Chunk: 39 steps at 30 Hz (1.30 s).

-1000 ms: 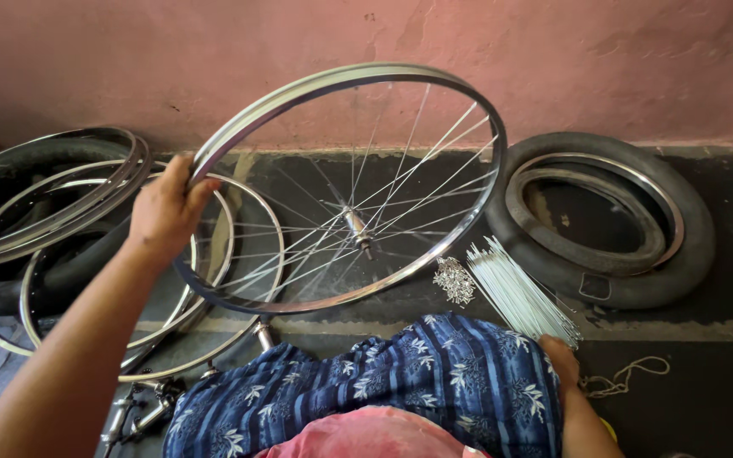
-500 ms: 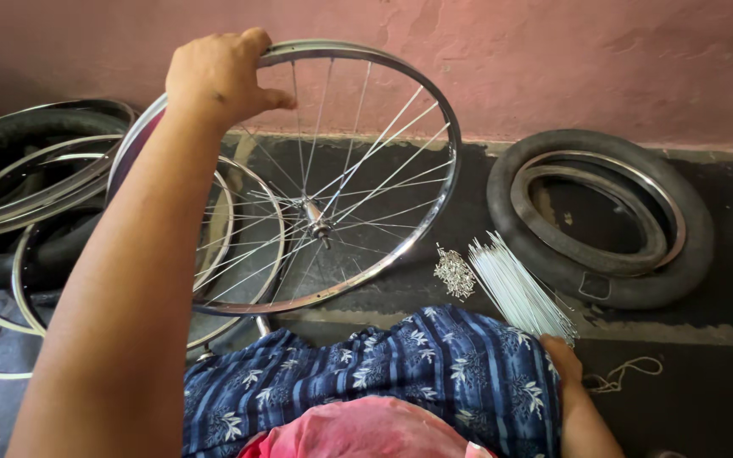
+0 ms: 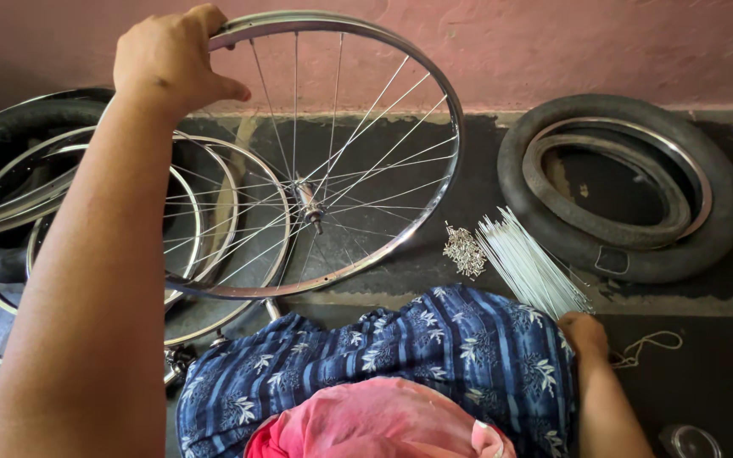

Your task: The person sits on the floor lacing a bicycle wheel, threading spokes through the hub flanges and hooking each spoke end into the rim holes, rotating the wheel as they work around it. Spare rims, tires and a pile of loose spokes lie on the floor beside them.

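My left hand (image 3: pixel 171 59) grips the top of a spoked bicycle wheel (image 3: pixel 436 110), fingers curled over its shiny rim. The wheel stands tilted up from the floor, its hub (image 3: pixel 307 199) in the middle. My right hand (image 3: pixel 584 333) rests low at the right, beside my knee in blue patterned cloth (image 3: pixel 417 348). It touches the near end of a bundle of loose silver spokes (image 3: pixel 528 263). How its fingers are set is hidden. A small pile of spoke nipples (image 3: pixel 465 250) lies just left of the bundle.
Several bare rims (image 3: pixel 10 203) and a tyre are stacked on the floor at the left, partly under the wheel. A black tyre (image 3: pixel 723 212) with a rim and a tube inside lies at the right. A string (image 3: pixel 651 346) and a clear lid (image 3: pixel 689 441) sit near the right hand.
My left hand has moved from the wheel's left side to its top, and the wheel has swung up and to the left. The right hand has stayed put.
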Motion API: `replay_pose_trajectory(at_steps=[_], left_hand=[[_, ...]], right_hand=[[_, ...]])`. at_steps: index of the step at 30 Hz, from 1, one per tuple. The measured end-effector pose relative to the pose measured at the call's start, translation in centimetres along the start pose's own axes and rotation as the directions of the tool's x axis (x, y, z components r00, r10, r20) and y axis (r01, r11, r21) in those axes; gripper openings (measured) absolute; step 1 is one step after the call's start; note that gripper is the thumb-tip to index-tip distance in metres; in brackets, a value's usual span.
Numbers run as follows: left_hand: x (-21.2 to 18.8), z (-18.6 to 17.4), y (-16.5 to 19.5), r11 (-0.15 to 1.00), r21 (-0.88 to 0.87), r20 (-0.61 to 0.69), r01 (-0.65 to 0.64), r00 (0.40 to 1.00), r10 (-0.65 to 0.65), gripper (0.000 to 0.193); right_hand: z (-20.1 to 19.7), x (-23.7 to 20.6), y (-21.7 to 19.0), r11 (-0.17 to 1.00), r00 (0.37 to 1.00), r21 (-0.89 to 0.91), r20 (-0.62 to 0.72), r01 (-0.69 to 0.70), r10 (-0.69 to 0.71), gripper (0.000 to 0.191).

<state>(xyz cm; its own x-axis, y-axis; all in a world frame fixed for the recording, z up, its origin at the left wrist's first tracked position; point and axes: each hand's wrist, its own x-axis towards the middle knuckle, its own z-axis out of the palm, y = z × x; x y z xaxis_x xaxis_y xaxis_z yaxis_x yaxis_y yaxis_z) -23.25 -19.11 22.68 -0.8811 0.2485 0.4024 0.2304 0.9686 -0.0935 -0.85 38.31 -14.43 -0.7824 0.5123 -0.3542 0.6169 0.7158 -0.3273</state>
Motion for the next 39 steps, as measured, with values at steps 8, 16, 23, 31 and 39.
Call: replay_pose_trajectory(at_steps=[8,16,23,31,39], left_hand=[[0.5,0.6,-0.2,0.998,-0.019,-0.036,-0.060,0.998,0.059,0.060],[0.5,0.9,-0.1,1.000,-0.007,0.029,-0.008,1.000,0.009,0.066],[-0.2,0.4,-0.1,0.997,-0.065,-0.059,-0.051,0.997,0.047,0.066],[-1.7,-1.2,1.1,0.993,-0.122,-0.004,-0.006,1.000,0.006,0.060],[-2.2,-1.5,2.0,0.990,-0.126,-0.029,-0.066,0.998,0.063,0.057]], right_hand=[[-2.1,0.7,2.7,0.954,0.981,0.241,0.118,-0.180,0.156,0.025],[-4.3,-2.8,2.2,0.343,0.878,0.933,0.253,-0.110,-0.407,0.021],[-1.2,-12.3,-7.7,0.497,0.467,0.867,0.459,-0.047,-0.756,0.014],[1.9,-16.0,-15.8,0.606,0.378,0.794,0.551,0.034,-0.743,0.015],[3.2,-15.1,-18.5,0.580,0.417,0.812,0.549,-0.062,-0.724,0.015]])
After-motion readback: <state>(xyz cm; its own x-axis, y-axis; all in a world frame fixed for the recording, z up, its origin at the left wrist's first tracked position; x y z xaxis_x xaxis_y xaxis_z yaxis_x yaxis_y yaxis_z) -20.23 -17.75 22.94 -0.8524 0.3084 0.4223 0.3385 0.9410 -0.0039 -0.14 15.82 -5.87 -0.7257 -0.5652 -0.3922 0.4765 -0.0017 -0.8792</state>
